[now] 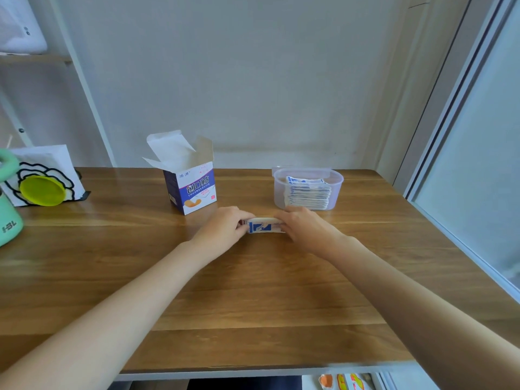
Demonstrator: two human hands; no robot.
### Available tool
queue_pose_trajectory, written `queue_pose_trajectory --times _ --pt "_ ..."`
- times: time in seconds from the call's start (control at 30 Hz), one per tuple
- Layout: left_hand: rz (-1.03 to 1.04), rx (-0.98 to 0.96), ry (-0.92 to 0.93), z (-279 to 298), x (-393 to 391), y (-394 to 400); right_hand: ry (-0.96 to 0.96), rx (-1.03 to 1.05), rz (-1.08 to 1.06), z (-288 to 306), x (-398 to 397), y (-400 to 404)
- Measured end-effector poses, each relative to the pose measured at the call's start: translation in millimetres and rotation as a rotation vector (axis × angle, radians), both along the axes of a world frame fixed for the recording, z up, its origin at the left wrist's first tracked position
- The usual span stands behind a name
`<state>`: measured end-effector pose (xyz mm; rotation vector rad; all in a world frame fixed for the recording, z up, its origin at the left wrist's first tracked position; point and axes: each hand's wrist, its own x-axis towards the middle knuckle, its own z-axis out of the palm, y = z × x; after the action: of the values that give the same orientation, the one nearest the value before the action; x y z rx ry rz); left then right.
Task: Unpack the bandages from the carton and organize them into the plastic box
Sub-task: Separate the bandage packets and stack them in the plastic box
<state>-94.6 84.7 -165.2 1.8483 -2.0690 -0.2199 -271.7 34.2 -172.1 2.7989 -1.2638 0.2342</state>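
At the far left edge of the wooden desk [112, 277] stands a green bottle [7, 218], only partly in view. Just beside it is a white holder with a black flower drawing [45, 170], and a yellow-green round lid [42, 190] leans against it. More to the middle stands the bandage carton [192, 190], upright, with its top flaps open. In front of the carton my left hand [222, 225] holds the left end of a small stack of bandages [263, 225]; its fingers are curled around that end. The stack lies low over the desk, between my two hands. My right hand [302, 225] holds the right end with curled fingers too. Behind my right hand is the clear plastic box [336, 190], without lid, and a pile of bandages [308, 194] lies inside it.
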Motion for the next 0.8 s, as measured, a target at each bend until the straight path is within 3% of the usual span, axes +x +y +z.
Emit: queue_pose_trajectory --times 0.17,0.43,0.53,0.8 --pt "0.03 0.065 0.169 -1 4 -4 -0.035 0.081 -0.039 6 0 -1" --pt "0.127 -0.091 0.757 52 -12 -53 -0.92 0.259 -0.29 59 -20 -35" --pt "0.131 -0.12 0.67 70 -32 -79 -1.109 0.309 -0.424 81 -33 -56" --pt "0.152 0.029 0.208 71 -67 -112 -0.802 0.284 -0.661 74 -50 -86"
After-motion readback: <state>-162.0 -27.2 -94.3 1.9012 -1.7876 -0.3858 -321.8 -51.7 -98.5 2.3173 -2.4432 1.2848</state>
